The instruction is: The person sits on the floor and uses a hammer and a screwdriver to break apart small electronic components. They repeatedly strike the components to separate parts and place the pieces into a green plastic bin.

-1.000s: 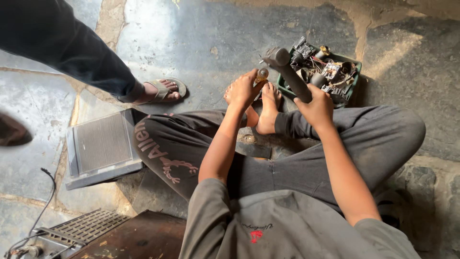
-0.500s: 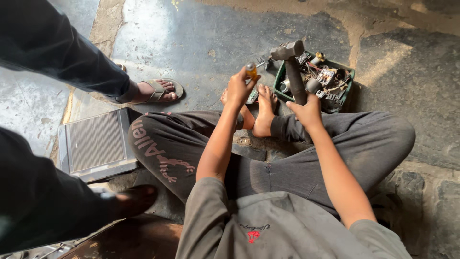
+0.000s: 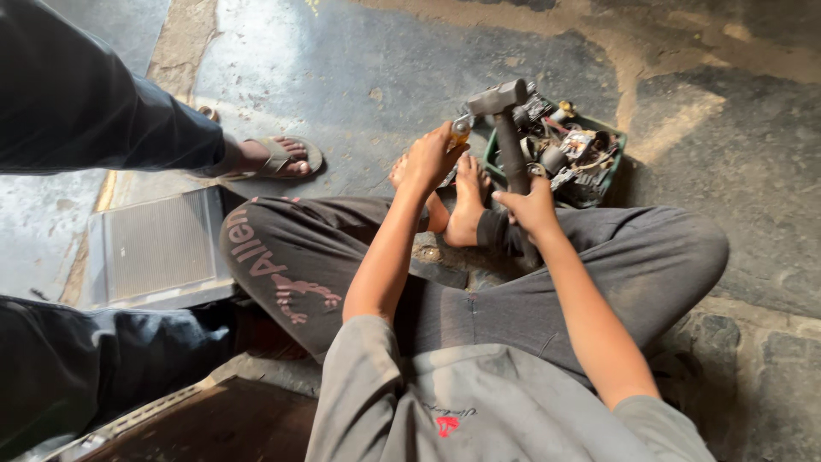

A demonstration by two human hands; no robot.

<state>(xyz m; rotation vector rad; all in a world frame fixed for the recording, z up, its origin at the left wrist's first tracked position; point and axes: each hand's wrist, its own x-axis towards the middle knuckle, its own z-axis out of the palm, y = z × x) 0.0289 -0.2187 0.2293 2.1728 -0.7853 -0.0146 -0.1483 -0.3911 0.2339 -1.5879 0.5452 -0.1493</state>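
I sit cross-legged on a stone floor with my bare feet [image 3: 466, 205] together in front of me. My right hand [image 3: 532, 210] grips the handle of a grey hammer [image 3: 505, 120], which stands nearly upright with its head up. Fingers closed, my left hand [image 3: 432, 158] holds a yellow-handled tool [image 3: 462, 128] just above my feet. The hammer head is right beside that tool's top end. What lies under the tool is hidden by my hand and feet.
A green tray [image 3: 617, 144] full of metal parts sits just beyond my right hand. A flat finned metal panel [image 3: 158, 248] lies left of my knee. Another person's sandalled foot [image 3: 278, 156] and dark trouser legs [image 3: 85, 359] stand close at the left.
The hammer has swung from leaning left to nearly upright, its head now beside the yellow-handled tool. The other person's near leg has shifted at the lower left. My left hand stays at my feet.
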